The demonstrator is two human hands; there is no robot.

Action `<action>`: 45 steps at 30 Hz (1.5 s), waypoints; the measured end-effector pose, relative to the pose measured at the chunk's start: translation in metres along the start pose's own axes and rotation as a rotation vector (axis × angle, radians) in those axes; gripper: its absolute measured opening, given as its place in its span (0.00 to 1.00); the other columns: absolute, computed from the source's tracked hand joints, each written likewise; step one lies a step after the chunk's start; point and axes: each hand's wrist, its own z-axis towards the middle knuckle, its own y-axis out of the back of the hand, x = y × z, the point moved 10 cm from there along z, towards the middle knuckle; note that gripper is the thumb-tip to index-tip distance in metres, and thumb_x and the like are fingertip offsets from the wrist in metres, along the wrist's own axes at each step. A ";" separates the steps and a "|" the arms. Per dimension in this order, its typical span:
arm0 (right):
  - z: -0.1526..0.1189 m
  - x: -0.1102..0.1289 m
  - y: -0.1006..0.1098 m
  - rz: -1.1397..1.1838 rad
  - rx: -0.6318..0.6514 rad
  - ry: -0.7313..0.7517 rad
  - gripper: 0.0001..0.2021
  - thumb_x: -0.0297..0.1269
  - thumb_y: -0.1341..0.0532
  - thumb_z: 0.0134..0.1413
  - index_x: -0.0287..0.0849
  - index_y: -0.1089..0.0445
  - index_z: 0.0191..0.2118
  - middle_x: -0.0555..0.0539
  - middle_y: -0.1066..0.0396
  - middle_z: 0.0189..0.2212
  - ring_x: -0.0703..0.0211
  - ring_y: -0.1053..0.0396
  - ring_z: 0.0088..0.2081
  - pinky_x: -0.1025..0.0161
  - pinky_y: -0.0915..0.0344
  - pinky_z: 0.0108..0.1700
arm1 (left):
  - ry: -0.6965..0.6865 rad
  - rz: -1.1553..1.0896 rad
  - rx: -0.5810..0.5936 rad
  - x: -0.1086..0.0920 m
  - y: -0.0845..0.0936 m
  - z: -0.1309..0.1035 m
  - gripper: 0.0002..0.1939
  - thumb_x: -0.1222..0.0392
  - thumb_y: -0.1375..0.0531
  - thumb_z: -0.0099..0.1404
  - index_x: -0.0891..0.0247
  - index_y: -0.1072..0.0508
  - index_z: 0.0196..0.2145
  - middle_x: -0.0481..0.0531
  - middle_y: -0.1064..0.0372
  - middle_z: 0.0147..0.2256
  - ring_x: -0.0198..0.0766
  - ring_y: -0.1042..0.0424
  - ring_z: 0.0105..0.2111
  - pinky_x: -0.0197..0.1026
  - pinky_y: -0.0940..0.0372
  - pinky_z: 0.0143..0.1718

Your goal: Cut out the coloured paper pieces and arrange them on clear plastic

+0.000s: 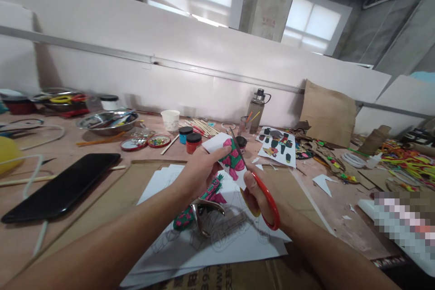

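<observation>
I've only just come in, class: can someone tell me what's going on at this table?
A person's left hand holds a piece of white paper with a pink and green picture on it. The right hand holds red-handled scissors, their blades at the paper. Below the hands, more pink and green pieces lie on white sheets with pencil-like drawings. A black phone lies to the left.

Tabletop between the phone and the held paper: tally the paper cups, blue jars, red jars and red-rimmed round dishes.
Paper cup: 1
Blue jar: 1
Red jar: 1
Red-rimmed round dishes: 2
Total: 5
</observation>
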 end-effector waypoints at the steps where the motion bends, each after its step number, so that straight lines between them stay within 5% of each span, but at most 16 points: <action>1: 0.000 0.000 0.000 -0.001 0.000 0.002 0.28 0.70 0.52 0.59 0.45 0.44 0.36 0.60 0.50 0.14 0.68 0.50 0.14 0.70 0.55 0.17 | -0.003 0.000 0.004 0.000 0.000 0.000 0.10 0.61 0.28 0.50 0.65 0.22 0.29 0.50 0.24 0.27 0.34 0.28 0.24 0.33 0.34 0.23; 31: -0.002 -0.004 -0.002 0.067 -0.006 0.001 0.25 0.66 0.51 0.62 0.45 0.42 0.35 0.59 0.48 0.14 0.69 0.51 0.13 0.69 0.53 0.17 | -0.010 -0.005 0.009 -0.001 -0.002 0.000 0.12 0.60 0.28 0.49 0.64 0.22 0.31 0.50 0.23 0.27 0.38 0.25 0.27 0.35 0.31 0.28; 45: -0.001 -0.010 0.002 0.084 -0.047 -0.033 0.27 0.68 0.48 0.58 0.45 0.43 0.34 0.56 0.47 0.19 0.67 0.49 0.17 0.67 0.48 0.20 | 0.000 -0.019 -0.001 0.000 0.000 0.002 0.12 0.64 0.30 0.50 0.65 0.24 0.33 0.48 0.26 0.24 0.36 0.29 0.19 0.35 0.36 0.17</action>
